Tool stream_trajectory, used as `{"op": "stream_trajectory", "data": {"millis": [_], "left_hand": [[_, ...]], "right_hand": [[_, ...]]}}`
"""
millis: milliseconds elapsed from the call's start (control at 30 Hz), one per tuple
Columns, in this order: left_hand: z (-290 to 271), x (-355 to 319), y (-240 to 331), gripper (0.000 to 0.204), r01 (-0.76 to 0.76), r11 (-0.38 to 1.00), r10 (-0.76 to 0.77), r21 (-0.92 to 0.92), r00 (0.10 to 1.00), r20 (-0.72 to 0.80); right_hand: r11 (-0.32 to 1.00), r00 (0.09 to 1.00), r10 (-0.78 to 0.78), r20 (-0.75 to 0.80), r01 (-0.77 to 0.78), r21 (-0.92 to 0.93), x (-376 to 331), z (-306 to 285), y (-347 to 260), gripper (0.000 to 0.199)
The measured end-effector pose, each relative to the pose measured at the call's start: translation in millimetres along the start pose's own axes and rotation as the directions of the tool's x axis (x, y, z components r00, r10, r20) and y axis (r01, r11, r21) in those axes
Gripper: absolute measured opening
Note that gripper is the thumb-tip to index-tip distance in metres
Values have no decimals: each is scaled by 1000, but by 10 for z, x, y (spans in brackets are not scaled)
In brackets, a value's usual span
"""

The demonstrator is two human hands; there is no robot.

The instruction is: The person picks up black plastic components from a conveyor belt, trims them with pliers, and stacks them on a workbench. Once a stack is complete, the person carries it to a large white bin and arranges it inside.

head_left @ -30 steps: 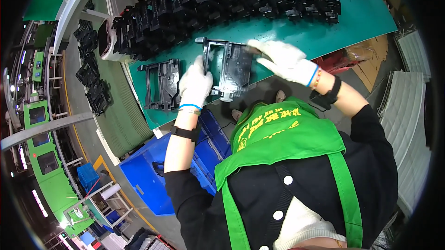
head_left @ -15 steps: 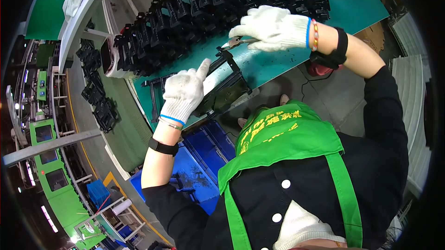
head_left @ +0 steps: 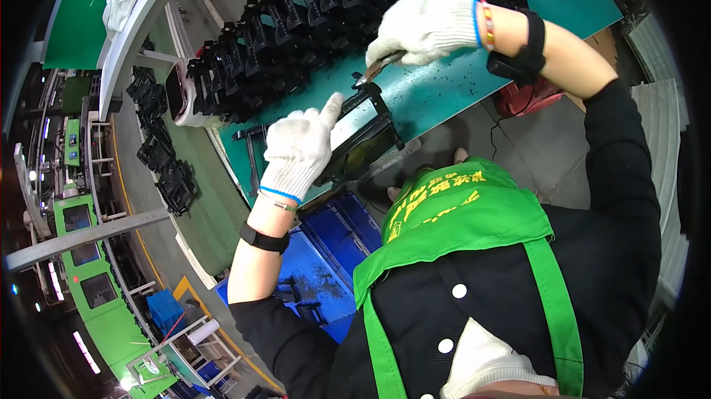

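A black plastic frame (head_left: 374, 132) lies tilted at the near edge of the green table (head_left: 452, 95). My gloved left hand (head_left: 300, 143) is closed on the frame's left part, thumb stretched along its upper bar; the exact grip is hidden beneath the glove. My gloved right hand (head_left: 426, 29) is wrapped around a small pair of cutting pliers (head_left: 378, 68), partly covered by the fingers. The tips of the pliers point down and left at the frame's upper corner, on or very close to it.
A long row of similar black frames (head_left: 311, 14) stands along the table's far side. Small black scraps dot the tabletop. A blue bin (head_left: 318, 269) with scraps is below the near edge. On the left, a green conveyor belt (head_left: 207, 210) carries more black parts (head_left: 174, 184).
My right hand has risen slightly and tilted, so the pliers now point more steeply down at the frame's corner. The left hand keeps its hold, and the view has shifted a little.
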State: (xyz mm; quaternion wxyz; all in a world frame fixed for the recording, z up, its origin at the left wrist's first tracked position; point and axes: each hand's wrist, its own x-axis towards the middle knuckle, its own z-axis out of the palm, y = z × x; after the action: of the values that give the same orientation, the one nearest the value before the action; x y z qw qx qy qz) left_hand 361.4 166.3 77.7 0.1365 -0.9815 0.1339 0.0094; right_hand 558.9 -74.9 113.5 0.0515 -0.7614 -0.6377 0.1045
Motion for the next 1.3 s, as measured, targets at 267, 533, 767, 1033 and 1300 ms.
{"op": "stream_trajectory", "data": {"millis": [267,533,767,1033,1300], "left_hand": [[160,-597,159,47,356,46,-618,-933,744,253],[236,-473,763,42,-144,-629,-710,-764,506,489],[293,-364,928,40,-151,-682,-690,-716,458,561],[215,-233,1041,46,-114,-728,-623,-676,522,583],[871,-209,683,40,164,-445,-613,-880,661,433]], "right_hand": [[928,726,257,-638,-2,371,-386,693,-264,51],[944,547,288,-786,-25,328,-257,1184,-724,68],[963,499,259,-827,-67,261,-160,1092,-726,72],[775,638,455,-621,61,629,-217,1359,-459,68],[721,787,515,-339,-184,668,-424,1261,-282,47]]}}
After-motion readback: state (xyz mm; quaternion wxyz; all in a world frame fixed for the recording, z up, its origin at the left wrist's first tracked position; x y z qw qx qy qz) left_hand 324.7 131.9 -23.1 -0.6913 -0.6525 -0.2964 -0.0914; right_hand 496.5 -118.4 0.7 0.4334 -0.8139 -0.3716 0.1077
